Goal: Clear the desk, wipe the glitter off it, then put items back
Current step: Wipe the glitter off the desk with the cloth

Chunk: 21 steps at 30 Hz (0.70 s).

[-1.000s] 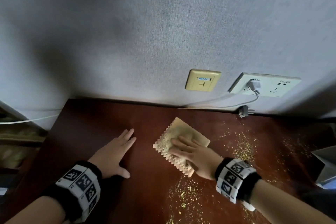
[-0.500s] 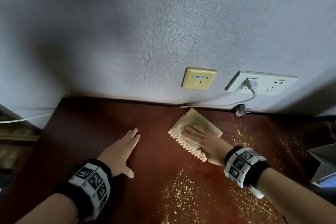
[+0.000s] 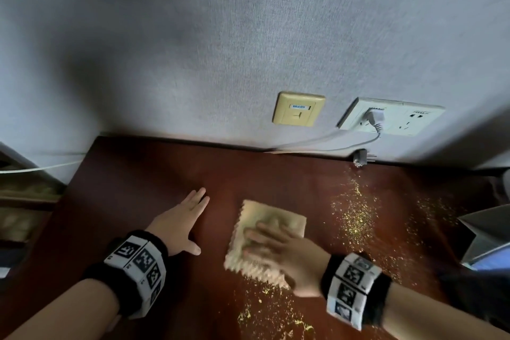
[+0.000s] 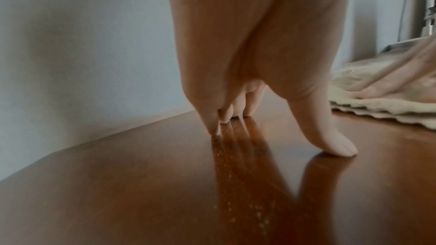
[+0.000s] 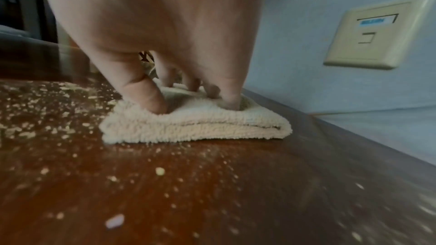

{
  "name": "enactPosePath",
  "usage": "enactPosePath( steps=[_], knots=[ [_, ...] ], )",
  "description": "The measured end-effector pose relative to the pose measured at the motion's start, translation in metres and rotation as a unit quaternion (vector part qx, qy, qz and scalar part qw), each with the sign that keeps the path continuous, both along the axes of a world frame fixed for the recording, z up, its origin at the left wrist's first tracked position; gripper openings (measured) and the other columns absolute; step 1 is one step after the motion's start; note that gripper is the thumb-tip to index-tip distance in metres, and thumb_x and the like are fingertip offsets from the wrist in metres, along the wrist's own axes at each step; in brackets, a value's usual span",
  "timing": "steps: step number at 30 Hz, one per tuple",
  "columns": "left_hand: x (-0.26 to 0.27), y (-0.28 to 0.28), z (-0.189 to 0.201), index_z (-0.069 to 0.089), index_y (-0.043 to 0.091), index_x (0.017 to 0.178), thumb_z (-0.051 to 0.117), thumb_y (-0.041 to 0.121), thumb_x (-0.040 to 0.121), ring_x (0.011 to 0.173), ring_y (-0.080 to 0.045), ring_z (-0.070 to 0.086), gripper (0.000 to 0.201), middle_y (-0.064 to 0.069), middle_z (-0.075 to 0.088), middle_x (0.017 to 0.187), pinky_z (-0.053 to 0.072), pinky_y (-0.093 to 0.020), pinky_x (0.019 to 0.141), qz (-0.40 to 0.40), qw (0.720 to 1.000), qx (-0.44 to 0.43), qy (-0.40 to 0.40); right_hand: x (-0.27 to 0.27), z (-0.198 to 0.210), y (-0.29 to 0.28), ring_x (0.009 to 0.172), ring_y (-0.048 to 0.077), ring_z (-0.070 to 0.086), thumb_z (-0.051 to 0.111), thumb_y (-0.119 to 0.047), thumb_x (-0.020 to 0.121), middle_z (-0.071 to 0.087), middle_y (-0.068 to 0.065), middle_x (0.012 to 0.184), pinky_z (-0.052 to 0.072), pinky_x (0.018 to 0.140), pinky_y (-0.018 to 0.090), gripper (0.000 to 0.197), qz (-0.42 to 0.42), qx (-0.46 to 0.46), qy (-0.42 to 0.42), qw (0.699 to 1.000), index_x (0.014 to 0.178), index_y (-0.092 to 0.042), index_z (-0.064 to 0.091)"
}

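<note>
Left of the cloth (image 3: 265,240), our left hand (image 3: 179,225) lies flat on the desk (image 3: 132,188) with fingers straight and holding nothing, probably to brace us while we wipe. Our right hand (image 3: 287,259) presses the folded cloth down with fingers spread and thumb dug in (pinning it, not clutching it), so it drags the grains along. Right of the cloth and in front of it, glitter (image 3: 353,215) lies scattered across the desk.
</note>
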State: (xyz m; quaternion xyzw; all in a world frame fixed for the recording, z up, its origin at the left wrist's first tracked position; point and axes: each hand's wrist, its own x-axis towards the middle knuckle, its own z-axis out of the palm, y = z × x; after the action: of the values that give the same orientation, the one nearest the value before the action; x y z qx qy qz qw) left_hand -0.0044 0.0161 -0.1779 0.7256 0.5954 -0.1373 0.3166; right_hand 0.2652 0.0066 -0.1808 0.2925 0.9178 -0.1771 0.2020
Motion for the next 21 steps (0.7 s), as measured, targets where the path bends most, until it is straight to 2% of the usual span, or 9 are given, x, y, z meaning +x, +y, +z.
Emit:
enactPosePath(
  steps=[3, 7, 10, 12, 14, 16, 17, 19, 21],
  knots=[
    [0.000, -0.007, -0.001, -0.009, 0.022, 0.151, 0.072, 0.035, 0.079, 0.143, -0.009, -0.020, 0.109, 0.008, -0.027, 0.154, 0.022, -0.034, 0.118, -0.013, 1.000, 0.000, 0.007, 0.022, 0.001, 0.044, 0.140, 0.022, -0.024, 0.055, -0.022, 0.088, -0.017, -0.003, 0.157, -0.007, 0.116, 0.055, 0.074, -0.110, 0.090, -0.050, 0.989, 0.148, -0.036, 0.014],
    [0.002, -0.017, -0.004, -0.011, 0.028, 0.150, 0.072, 0.043, 0.076, 0.143, -0.016, -0.023, 0.112, 0.002, -0.030, 0.153, 0.010, -0.036, 0.120, -0.041, 0.999, -0.005, 0.033, 0.055, 0.003, 0.088, 0.143, 0.026, -0.018, 0.045, -0.036, 0.093, -0.017, -0.001, 0.157, -0.005, 0.118, 0.049, 0.076, -0.245, 0.069, -0.098, 0.962, 0.147, -0.039, -0.009],
    [0.001, -0.024, -0.006, -0.013, 0.031, 0.149, 0.071, 0.050, 0.074, 0.143, -0.020, -0.024, 0.114, -0.003, -0.033, 0.152, -0.002, -0.038, 0.118, -0.064, 0.995, 0.005, 0.070, 0.042, -0.007, 0.065, 0.143, 0.030, -0.019, 0.041, -0.028, 0.095, -0.022, -0.001, 0.154, -0.004, 0.117, 0.053, 0.075, -0.207, 0.076, -0.068, 0.973, 0.145, -0.041, -0.014],
    [0.002, -0.030, -0.007, -0.016, 0.031, 0.148, 0.071, 0.053, 0.072, 0.142, -0.020, -0.026, 0.118, -0.004, -0.034, 0.151, -0.004, -0.038, 0.118, -0.075, 0.993, 0.004, 0.086, 0.022, -0.008, 0.023, 0.140, 0.029, -0.025, 0.051, -0.021, 0.089, -0.025, -0.005, 0.152, -0.012, 0.114, 0.057, 0.087, -0.114, 0.077, -0.026, 0.990, 0.145, -0.043, -0.012],
    [0.005, -0.036, -0.006, -0.019, 0.028, 0.148, 0.072, 0.056, 0.069, 0.142, -0.020, -0.027, 0.124, -0.005, -0.036, 0.150, -0.004, -0.038, 0.118, -0.087, 0.992, -0.002, 0.094, 0.003, -0.005, -0.022, 0.138, 0.025, -0.030, 0.053, -0.022, 0.086, -0.023, -0.010, 0.153, -0.022, 0.108, 0.053, 0.088, -0.021, 0.037, -0.001, 0.999, 0.144, -0.045, -0.008],
    [0.008, -0.045, -0.005, -0.022, 0.025, 0.147, 0.074, 0.058, 0.067, 0.141, -0.019, -0.028, 0.129, -0.005, -0.038, 0.149, -0.004, -0.038, 0.118, -0.096, 0.991, -0.011, 0.094, -0.006, -0.004, -0.048, 0.139, 0.021, -0.030, 0.032, -0.036, 0.092, -0.021, -0.013, 0.153, -0.024, 0.108, 0.048, 0.065, 0.021, 0.006, -0.001, 1.000, 0.143, -0.045, -0.007],
    [0.009, -0.051, -0.004, -0.022, 0.025, 0.147, 0.074, 0.057, 0.066, 0.141, -0.019, -0.028, 0.130, -0.005, -0.038, 0.149, -0.003, -0.037, 0.118, -0.098, 0.991, -0.017, 0.090, -0.004, -0.007, -0.050, 0.140, 0.020, -0.028, 0.016, -0.043, 0.091, -0.020, -0.014, 0.153, -0.022, 0.110, 0.047, 0.058, 0.008, 0.000, 0.001, 1.000, 0.145, -0.042, -0.005],
    [0.012, -0.061, -0.002, -0.023, 0.024, 0.147, 0.075, 0.055, 0.066, 0.141, -0.018, -0.028, 0.130, -0.005, -0.039, 0.149, 0.000, -0.036, 0.118, -0.099, 0.991, -0.021, 0.085, 0.008, -0.014, -0.026, 0.141, 0.020, -0.025, -0.004, -0.049, 0.085, -0.020, -0.012, 0.152, -0.014, 0.116, 0.048, 0.064, -0.079, 0.023, 0.002, 0.997, 0.147, -0.035, -0.006],
    [0.013, -0.072, 0.001, -0.023, 0.023, 0.147, 0.075, 0.052, 0.068, 0.141, -0.018, -0.028, 0.129, -0.004, -0.039, 0.148, 0.001, -0.035, 0.118, -0.099, 0.992, -0.022, 0.078, 0.024, -0.018, 0.005, 0.138, 0.020, -0.027, 0.002, -0.045, 0.094, -0.026, -0.008, 0.148, -0.003, 0.118, 0.049, 0.054, -0.160, 0.050, -0.036, 0.985, 0.142, -0.031, -0.018]
  ],
)
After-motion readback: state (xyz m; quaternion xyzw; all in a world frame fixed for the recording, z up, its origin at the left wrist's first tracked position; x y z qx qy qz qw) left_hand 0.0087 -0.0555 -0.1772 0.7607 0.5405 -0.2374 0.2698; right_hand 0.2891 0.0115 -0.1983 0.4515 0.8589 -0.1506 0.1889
